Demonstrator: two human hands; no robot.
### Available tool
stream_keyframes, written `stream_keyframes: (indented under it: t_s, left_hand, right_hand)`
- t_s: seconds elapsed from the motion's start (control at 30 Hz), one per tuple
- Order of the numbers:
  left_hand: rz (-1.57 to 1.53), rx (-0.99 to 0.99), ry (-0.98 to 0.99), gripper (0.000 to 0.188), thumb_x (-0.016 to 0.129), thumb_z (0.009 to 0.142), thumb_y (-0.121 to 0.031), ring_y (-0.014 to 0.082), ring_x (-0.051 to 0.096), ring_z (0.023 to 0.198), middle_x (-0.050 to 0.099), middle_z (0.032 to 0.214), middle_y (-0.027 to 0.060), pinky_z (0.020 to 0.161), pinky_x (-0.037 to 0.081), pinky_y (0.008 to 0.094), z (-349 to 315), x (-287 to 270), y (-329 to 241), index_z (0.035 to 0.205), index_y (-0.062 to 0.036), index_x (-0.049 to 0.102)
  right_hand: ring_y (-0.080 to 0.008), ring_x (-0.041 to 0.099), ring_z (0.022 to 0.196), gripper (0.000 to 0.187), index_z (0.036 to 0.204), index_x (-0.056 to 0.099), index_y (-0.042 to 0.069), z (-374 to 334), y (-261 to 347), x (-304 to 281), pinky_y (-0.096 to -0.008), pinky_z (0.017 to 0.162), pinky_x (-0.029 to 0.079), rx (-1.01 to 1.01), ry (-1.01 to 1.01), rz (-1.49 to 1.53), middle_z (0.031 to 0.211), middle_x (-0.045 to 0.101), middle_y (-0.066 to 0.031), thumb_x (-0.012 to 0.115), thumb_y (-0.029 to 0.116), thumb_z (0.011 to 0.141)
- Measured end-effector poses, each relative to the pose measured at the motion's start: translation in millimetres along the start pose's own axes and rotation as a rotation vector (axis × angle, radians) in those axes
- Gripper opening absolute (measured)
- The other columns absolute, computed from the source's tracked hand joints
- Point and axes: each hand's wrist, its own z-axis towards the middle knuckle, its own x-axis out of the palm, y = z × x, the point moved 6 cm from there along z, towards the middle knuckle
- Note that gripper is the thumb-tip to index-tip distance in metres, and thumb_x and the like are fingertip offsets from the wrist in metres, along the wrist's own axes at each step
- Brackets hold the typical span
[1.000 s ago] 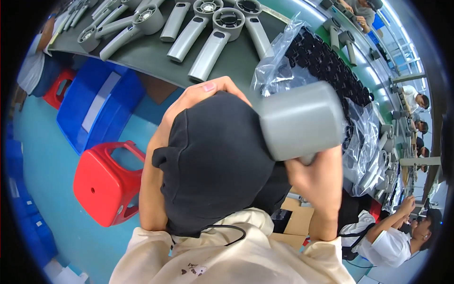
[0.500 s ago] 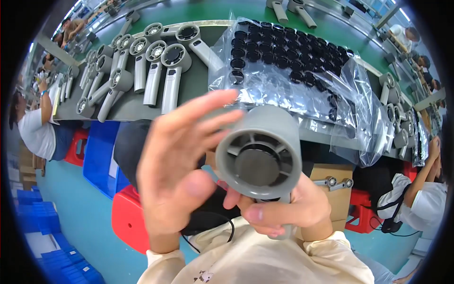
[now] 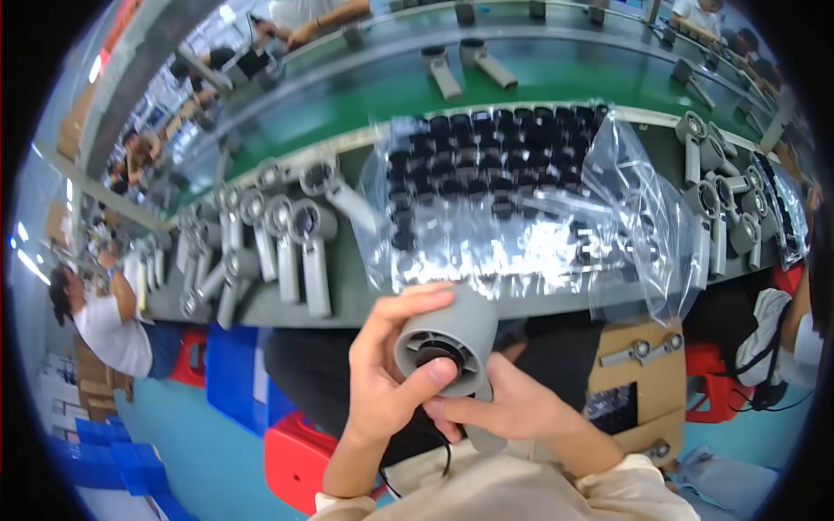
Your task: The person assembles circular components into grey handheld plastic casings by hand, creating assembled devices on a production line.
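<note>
gripping a grey fan (image 3: 479,326), we wrap our left hand (image 3: 382,365) around its far head (image 3: 469,308), right hand (image 3: 526,404) around its near handle (image 3: 485,437).

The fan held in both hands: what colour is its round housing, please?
Grey; the round housing shows best in the head view.

Blk: held fan (image 3: 473,321) | fan row (image 3: 315,273) L | bag (image 3: 521,260) fwd | Free: row-bag tbl gap (image 3: 349,282), prob slim

Smooth matt plastic handheld fan (image 3: 475,319), glossy crinkled plastic bag (image 3: 638,178), smooth plastic stool (image 3: 294,462), matt cardboard (image 3: 618,349)
</note>
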Motion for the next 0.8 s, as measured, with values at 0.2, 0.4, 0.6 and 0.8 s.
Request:
stream_keyframes:
  t_s: [0.2,0.4,0.6,0.8]
  left_hand:
    - [-0.121,-0.197,-0.211,0.030,0.055,0.089,-0.024,0.0157,0.055,0.095,0.057,0.106,0.0051,0.083,0.044,0.0309,123.1,-68.4,0.4,0.112,-0.0045,0.053]
    - [0.452,-0.128,-0.243,0.044,0.068,0.079,-0.032,0.0175,0.058,0.082,0.061,0.091,0.0064,0.068,0.046,0.0340,343.6,-204.1,17.1,0.106,-0.0025,0.051]
    - [0.381,-0.139,-0.331,0.041,0.073,0.075,-0.030,0.0183,0.057,0.061,0.059,0.079,0.0073,0.049,0.044,0.0303,464.3,-314.4,112.6,0.100,-0.0013,0.058]
    - [1.131,-0.310,-0.418,0.055,0.061,0.078,-0.049,0.0249,0.061,0.078,0.062,0.092,0.0141,0.053,0.047,0.0346,487.3,-386.6,138.1,0.111,-0.0053,0.058]
  right_hand:
    - [-0.0120,0.056,0.091,0.038,0.118,0.043,-0.001,-0.1,-16.3,-43.0,-0.0248,0.080,0.045,-0.178,-0.113,-0.152,0.098,0.057,-0.0090,0.060,0.006,0.085]
    - [-0.0092,0.057,0.068,0.029,0.107,0.053,-0.001,-14.3,-1.4,-59.5,-0.0226,0.063,0.047,-0.143,-0.115,-0.360,0.081,0.060,-0.0054,0.063,0.014,0.084]
    - [-0.0108,0.058,0.068,0.024,0.102,0.058,-0.001,-64.4,77.3,-85.4,-0.0233,0.061,0.046,-0.232,-0.289,-0.426,0.082,0.063,-0.0070,0.064,0.008,0.081]
    - [-0.0086,0.054,0.059,0.015,0.085,0.063,-0.004,-154.0,142.9,-151.7,-0.0210,0.051,0.040,-0.473,-1.043,-0.658,0.071,0.060,-0.0066,0.058,0.011,0.083]
